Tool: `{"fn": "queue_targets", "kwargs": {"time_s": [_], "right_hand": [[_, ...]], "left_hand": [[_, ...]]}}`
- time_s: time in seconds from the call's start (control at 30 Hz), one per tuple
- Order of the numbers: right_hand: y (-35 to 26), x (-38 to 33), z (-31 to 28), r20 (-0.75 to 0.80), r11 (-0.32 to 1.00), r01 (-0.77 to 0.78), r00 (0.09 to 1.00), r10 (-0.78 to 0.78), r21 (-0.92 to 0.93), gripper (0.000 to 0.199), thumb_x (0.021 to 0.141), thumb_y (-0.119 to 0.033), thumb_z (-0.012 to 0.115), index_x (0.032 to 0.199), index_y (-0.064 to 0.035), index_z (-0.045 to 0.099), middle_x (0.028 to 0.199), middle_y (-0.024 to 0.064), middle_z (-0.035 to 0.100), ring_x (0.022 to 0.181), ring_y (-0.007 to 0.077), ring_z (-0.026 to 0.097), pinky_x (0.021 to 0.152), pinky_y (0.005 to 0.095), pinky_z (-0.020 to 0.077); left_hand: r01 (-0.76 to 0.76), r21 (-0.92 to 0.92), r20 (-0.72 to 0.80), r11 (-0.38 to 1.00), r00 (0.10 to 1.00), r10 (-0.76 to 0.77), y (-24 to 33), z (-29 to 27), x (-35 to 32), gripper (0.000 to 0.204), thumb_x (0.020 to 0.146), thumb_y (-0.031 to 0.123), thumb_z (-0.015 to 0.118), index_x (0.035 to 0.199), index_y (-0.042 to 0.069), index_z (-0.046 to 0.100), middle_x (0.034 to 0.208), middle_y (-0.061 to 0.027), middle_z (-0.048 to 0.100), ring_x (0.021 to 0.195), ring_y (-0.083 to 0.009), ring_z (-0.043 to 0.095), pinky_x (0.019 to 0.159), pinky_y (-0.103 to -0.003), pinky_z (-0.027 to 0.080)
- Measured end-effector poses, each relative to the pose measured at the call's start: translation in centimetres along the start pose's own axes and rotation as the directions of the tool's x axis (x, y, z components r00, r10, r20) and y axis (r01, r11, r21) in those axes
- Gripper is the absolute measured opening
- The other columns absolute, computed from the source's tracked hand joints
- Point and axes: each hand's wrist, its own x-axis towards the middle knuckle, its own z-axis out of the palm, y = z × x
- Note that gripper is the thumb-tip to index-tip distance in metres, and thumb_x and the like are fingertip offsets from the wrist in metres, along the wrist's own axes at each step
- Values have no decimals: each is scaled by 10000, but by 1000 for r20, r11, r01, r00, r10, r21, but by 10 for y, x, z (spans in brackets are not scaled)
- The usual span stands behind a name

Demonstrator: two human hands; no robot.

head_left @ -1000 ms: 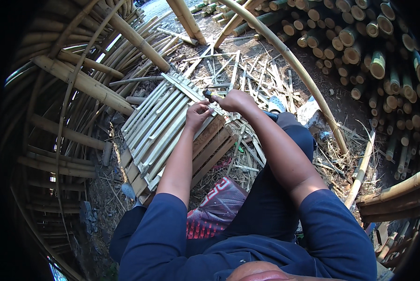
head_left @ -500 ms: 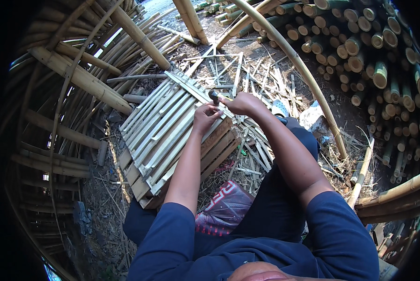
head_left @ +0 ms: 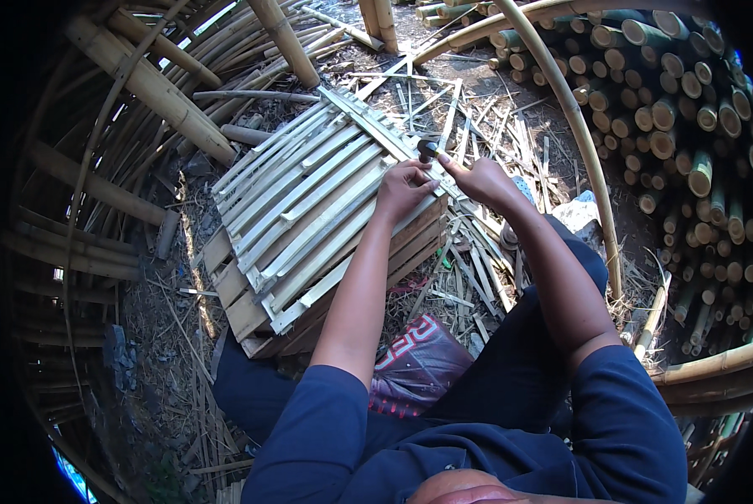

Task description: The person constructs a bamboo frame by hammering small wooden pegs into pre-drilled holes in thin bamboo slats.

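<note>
Both hands shifted a bit along the slat panel's point(head_left: 309, 210) far edge. Left hand point(head_left: 403, 189) presses fingers on the cross strip point(head_left: 376, 134); right hand point(head_left: 477, 178) is fisted around a small hammer point(head_left: 427, 149). Stacked bamboo poles point(head_left: 687, 143) crowd the right; scrap-littered ground point(head_left: 494, 109) beyond.

One head-worn fisheye camera is looking steeply down, close above both forearms, facing forward toward the hands point(head_left: 448, 181)

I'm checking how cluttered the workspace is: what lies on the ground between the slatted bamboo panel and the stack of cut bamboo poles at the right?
In the head view, loose bamboo splints litter the ground between the bamboo panel and pole stack, crossed by one long curved bamboo pole.
</note>
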Motion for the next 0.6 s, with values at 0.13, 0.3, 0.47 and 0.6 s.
{"fn": "queue_targets", "kwargs": {"time_s": [0.13, 0.3, 0.47, 0.6], "right_hand": [[16, 0, 10, -38, 1000, -25, 999, 25, 9, 935, 919, -797, 507, 821, 107, 720, 812, 242, 714, 812, 335, 732, 751, 476, 548], [27, -5, 16, -88, 998, -17, 996, 23, 65, 892, 920, -774, 558, 683, 81, 654, 646, 153, 616, 618, 250, 613, 579, 444, 466], [25, -11, 13, -26, 999, -35, 999, 34, -24, 930, 910, -795, 529, 806, 112, 709, 775, 241, 704, 768, 337, 732, 705, 464, 553], [27, -9, 15, -67, 1000, -5, 998, 5, 6, 897, 909, -782, 561, 679, 79, 662, 632, 171, 619, 616, 269, 625, 596, 459, 484]], "left_hand": [[-25, 58, -50, 998, 998, 28, 0, 3, -1, 253, 797, 219, 878, 755, 14, 736, 1180, -103, 739, 1112, -273, 695, 970, -349, 531], [-85, 91, -13, 992, 996, 87, -3, 2, -2, 255, 796, 238, 868, 715, 45, 722, 1263, -84, 720, 1310, -300, 599, 1122, -405, 441], [-248, 396, -9, 884, 962, 273, 4, 2, -4, 262, 832, 261, 825, 727, 67, 683, 1313, -81, 701, 1446, -326, 481, 1296, -507, 150], [-56, 188, 112, 981, 993, 35, -3, 2, 2, 289, 849, 277, 815, 796, 49, 646, 1338, -121, 687, 1410, -307, 524, 1300, -514, 105]]}}
